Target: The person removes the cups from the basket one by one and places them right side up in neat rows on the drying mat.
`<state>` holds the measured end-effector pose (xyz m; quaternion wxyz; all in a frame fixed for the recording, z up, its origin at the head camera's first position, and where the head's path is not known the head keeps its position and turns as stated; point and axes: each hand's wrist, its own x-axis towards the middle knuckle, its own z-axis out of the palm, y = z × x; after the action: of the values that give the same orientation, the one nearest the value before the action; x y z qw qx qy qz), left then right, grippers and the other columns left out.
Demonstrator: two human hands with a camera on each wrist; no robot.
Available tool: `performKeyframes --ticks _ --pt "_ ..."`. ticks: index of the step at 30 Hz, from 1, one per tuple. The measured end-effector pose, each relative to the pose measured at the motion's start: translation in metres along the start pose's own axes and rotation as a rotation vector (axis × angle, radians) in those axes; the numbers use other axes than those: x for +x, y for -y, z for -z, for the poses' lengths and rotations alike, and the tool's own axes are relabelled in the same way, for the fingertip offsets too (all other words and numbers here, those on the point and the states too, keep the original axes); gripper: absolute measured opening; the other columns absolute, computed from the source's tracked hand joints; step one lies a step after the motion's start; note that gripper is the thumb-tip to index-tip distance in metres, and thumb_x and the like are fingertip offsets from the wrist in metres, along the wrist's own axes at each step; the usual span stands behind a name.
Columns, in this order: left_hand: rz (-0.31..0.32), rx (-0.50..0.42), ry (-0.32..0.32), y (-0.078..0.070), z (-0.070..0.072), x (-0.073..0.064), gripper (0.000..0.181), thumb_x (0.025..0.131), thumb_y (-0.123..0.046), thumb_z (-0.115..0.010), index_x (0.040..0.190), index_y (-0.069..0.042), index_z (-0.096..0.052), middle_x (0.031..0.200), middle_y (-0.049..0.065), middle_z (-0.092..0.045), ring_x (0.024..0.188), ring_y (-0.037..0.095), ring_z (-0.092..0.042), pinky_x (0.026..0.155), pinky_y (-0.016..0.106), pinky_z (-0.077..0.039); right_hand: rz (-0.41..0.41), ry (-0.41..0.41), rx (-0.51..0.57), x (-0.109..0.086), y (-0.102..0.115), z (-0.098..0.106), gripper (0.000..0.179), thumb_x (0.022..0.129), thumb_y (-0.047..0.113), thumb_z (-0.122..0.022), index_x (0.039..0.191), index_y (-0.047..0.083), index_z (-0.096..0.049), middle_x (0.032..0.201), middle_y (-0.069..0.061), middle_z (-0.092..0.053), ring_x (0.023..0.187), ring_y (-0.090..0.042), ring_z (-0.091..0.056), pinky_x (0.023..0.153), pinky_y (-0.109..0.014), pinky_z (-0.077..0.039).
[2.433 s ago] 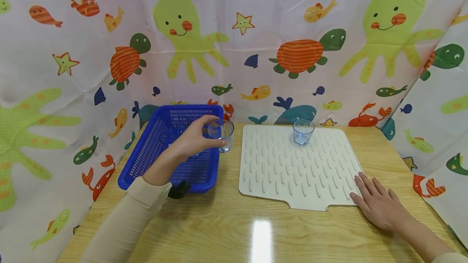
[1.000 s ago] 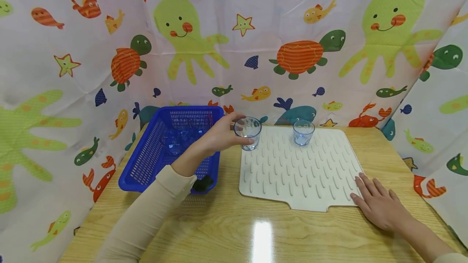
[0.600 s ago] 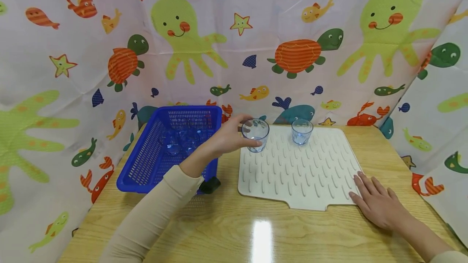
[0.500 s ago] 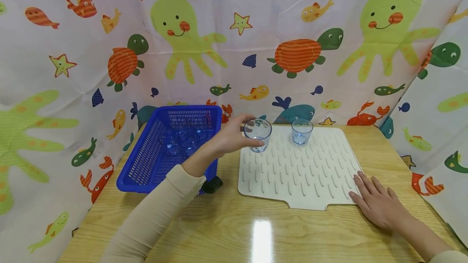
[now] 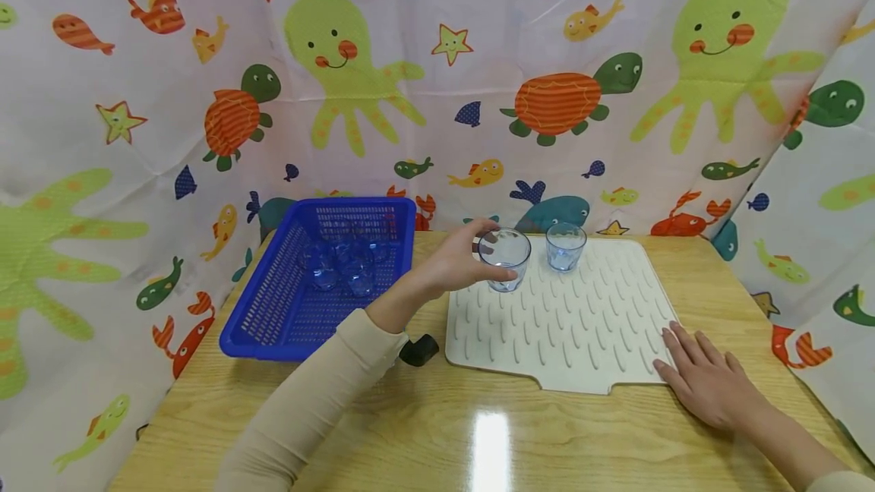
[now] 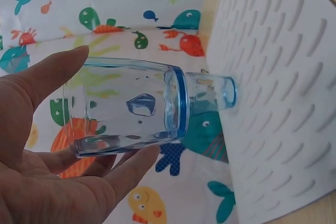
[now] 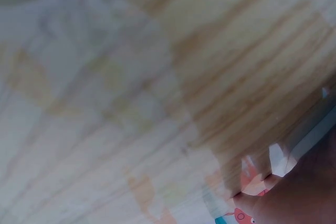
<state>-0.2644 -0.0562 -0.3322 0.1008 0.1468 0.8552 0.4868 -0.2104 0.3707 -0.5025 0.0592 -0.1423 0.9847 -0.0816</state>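
My left hand (image 5: 454,260) grips a clear drinking glass (image 5: 504,258) by its side, over the back left part of a white ridged drying mat (image 5: 567,340). In the left wrist view the thumb lies on one side of the held glass (image 6: 131,103) and the fingers on the other. A second glass (image 5: 565,247) stands on the mat just right of the held one; it also shows behind it in the left wrist view. My right hand (image 5: 711,378) rests flat with spread fingers at the mat's front right corner, fingertips on its edge.
A blue plastic basket (image 5: 263,306) stands at the left of the wooden table (image 5: 547,439), with several glasses (image 5: 324,275) in it. A fish-patterned curtain (image 5: 444,120) hangs behind the table and along its sides. A small black piece (image 5: 418,351) sits at my left wrist.
My left hand has carried the glass rightward from over the basket's right edge to over the mat, close to the standing glass. The right hand has stayed in place.
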Motion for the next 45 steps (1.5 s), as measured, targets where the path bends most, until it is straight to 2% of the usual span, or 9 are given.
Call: performKeyframes --ticks 10,24,35,45 --pt "0.004 -0.018 0.03 0.001 -0.018 0.009 0.082 0.083 -0.026 -0.088 0.152 -0.015 -0.044 0.141 0.006 -0.055 0.131 0.028 -0.052 0.1 0.038 -0.053 0.006 -0.003 0.005 0.001 0.0 0.0 0.075 0.11 0.051 -0.033 0.159 -0.006 -0.024 0.166 -0.028 -0.016 0.141 -0.063 -0.019 0.099 -0.084 -0.016" --pt "-0.019 -0.002 0.048 0.007 -0.043 0.032 0.083 0.082 -0.024 -0.089 0.151 -0.01 -0.046 0.139 0.006 -0.057 0.129 0.024 -0.054 0.097 0.032 -0.053 0.009 -0.01 -0.015 0.005 0.001 0.0 0.075 0.11 0.051 -0.032 0.159 -0.006 -0.024 0.166 -0.028 -0.016 0.141 -0.063 -0.019 0.101 -0.084 -0.015" --pt "0.0 -0.008 0.042 0.013 -0.065 0.049 0.081 0.081 -0.024 -0.09 0.149 -0.011 -0.047 0.141 0.009 -0.057 0.126 0.022 -0.055 0.097 0.031 -0.052 0.002 -0.008 -0.013 0.003 -0.002 -0.002 0.076 0.11 0.052 -0.033 0.159 -0.006 -0.024 0.165 -0.028 -0.017 0.141 -0.063 -0.02 0.1 -0.084 -0.016" --pt "0.035 -0.018 0.034 0.018 -0.083 0.058 0.083 0.081 -0.024 -0.09 0.151 -0.011 -0.047 0.142 0.007 -0.056 0.124 0.022 -0.055 0.099 0.035 -0.052 0.003 -0.002 -0.011 0.001 -0.003 -0.003 0.076 0.11 0.052 -0.033 0.159 -0.005 -0.023 0.165 -0.029 -0.017 0.142 -0.062 -0.019 0.1 -0.084 -0.015"
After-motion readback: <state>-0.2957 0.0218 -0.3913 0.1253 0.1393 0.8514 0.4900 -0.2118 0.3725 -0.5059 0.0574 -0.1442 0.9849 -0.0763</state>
